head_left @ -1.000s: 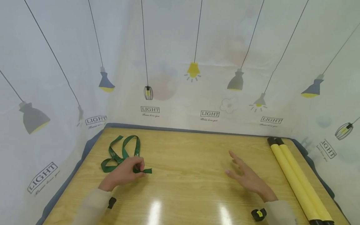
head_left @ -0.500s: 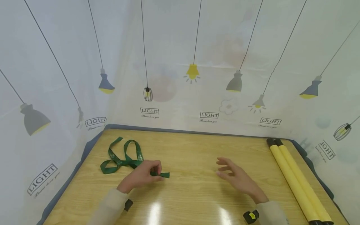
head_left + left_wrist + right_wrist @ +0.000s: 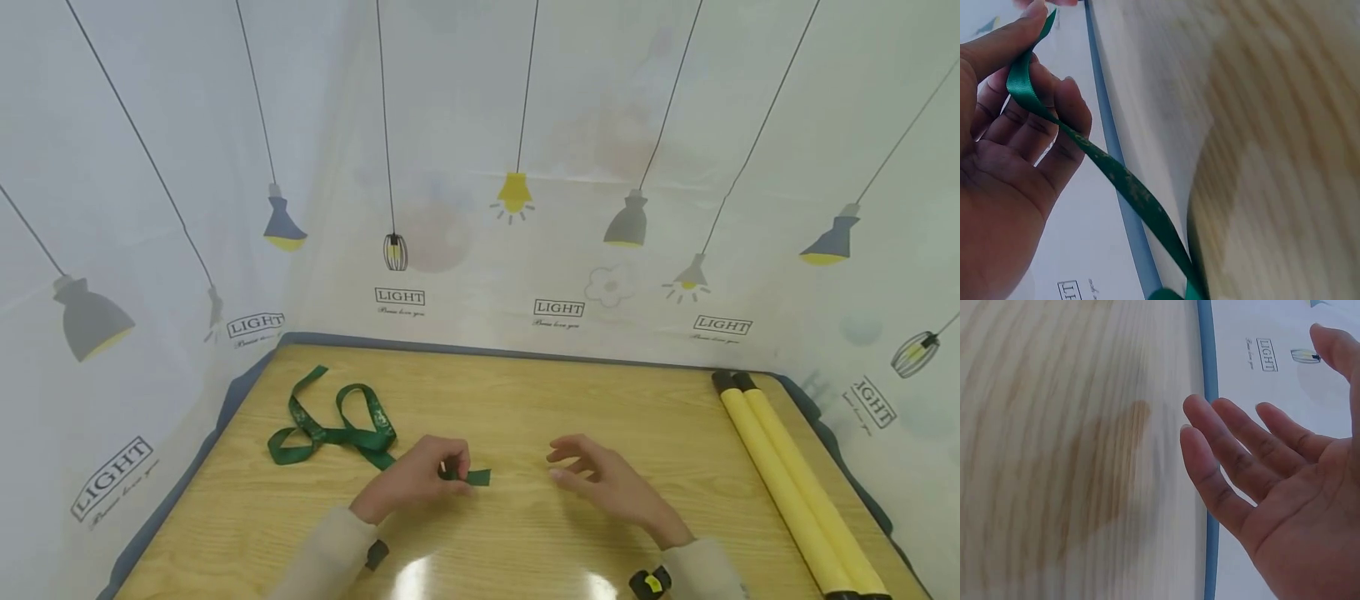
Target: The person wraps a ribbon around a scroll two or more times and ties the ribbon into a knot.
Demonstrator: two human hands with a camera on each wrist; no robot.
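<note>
A long green ribbon [image 3: 352, 435] with pale printing lies in loose loops on the left half of the wooden table. My left hand [image 3: 422, 473] pinches it near one end between thumb and fingers, and a short tail pokes out to the right. In the left wrist view the ribbon [image 3: 1124, 181] curves over the curled fingers and runs down toward the table. Facing it from the right, my right hand [image 3: 611, 486] holds nothing, its fingers loosely bent and apart from the ribbon's tail. The right wrist view shows this hand [image 3: 1272, 469] with palm and fingers spread.
Two yellow rods [image 3: 795, 492] with black end caps lie side by side along the table's right side. A white cloth printed with lamps [image 3: 480, 250] rises behind the table [image 3: 525, 400] and at both sides.
My left hand has moved right, drawing the ribbon's end along and pulling its near loop with it. My right hand has come left toward it, its fingers bending more.
</note>
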